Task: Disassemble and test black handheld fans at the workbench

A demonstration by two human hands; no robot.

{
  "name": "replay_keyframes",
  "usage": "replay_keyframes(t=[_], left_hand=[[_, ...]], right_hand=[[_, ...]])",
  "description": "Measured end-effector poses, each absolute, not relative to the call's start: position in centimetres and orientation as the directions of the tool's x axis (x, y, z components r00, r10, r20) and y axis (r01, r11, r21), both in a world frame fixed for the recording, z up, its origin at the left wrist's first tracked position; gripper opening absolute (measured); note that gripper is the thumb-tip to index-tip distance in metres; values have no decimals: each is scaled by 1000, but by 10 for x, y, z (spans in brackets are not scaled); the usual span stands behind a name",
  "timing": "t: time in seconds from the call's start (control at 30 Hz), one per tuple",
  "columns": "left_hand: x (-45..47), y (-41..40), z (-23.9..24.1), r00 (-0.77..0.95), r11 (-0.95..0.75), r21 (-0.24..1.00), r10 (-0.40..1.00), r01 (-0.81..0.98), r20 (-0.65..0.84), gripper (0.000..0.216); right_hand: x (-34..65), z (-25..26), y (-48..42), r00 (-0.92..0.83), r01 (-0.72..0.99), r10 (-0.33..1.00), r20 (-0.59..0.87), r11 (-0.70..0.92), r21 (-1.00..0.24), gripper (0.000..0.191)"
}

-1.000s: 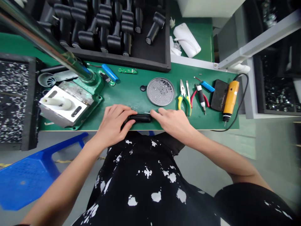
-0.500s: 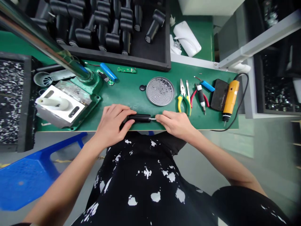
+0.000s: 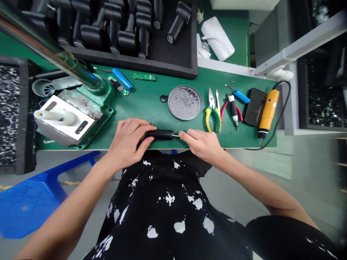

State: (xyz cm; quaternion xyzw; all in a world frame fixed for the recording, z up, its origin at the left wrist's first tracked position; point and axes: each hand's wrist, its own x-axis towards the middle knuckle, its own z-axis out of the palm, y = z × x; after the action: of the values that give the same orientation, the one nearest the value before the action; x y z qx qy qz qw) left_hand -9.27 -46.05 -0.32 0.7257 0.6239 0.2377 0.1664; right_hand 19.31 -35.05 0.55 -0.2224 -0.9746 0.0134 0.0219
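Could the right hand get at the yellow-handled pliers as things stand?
Probably yes: the right hand lies just below the pliers on the green bench top, and nothing stands between them, so the way looks free.

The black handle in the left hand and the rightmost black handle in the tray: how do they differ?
The held handle is gripped by the left hand and shows a thin metal pin; the tray handle lies untouched, with a wider head, no pin visible. Both are black, elongated.
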Motion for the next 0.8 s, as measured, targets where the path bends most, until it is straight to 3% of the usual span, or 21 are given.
replay_keyframes(t=[0.2,0.57,0.8], left_hand=[[-93,-461,-2,113,-164,546,986,821,125,35],[-91,-462,-4,99,-169,541,983,824,156,48],[-91,-466,-6,91,-171,544,981,821,171,63]], right_hand=[[187,21,-355,-911,407,410,-44,911,63,39],[163,65,-350,-884,373,374,-280,926,61,30],[137,89,-354,-872,344,345,-348,936,67,24]])
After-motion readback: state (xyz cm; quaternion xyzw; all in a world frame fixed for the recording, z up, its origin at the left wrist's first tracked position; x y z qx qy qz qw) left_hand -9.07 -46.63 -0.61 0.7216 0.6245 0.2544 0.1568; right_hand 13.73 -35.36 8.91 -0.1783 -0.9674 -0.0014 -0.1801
